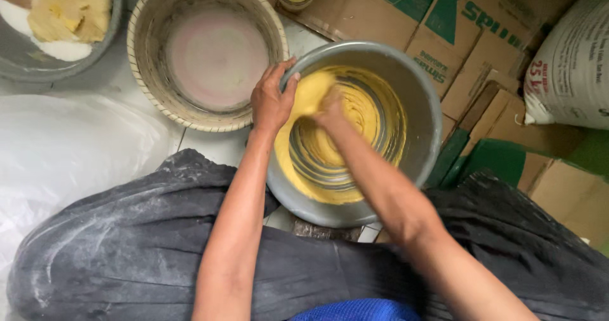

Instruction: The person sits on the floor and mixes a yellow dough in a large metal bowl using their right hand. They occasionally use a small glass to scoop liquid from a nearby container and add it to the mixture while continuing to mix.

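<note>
At the bottom of the frame lies a dark skirt [127,251] dusted with flour, with a patch of blue cloth [361,309] at the lower edge. Both forearms reach up from it to the grey bowl [426,131], which sits on the floor at centre frame. The left hand [271,99] clamps the bowl's near-left rim, fingers curled over the edge, thumb outside. The right hand [330,108] is down inside, smeared in yellow batter [304,162]; its grip is blurred, so I cannot tell whether the fingers are spread or closed. Swirl marks ring the wall, so this looks like hand mixing, well along. The next stroke seems to call for a firm hold on the rim while the batter is swept off the wall.

Beyond, at upper left, stands 1 woven basket [149,61], and past it a tub [114,16] with pale lumps. Cardboard boxes [444,35] and a white sack [571,61] fill the upper right.
</note>
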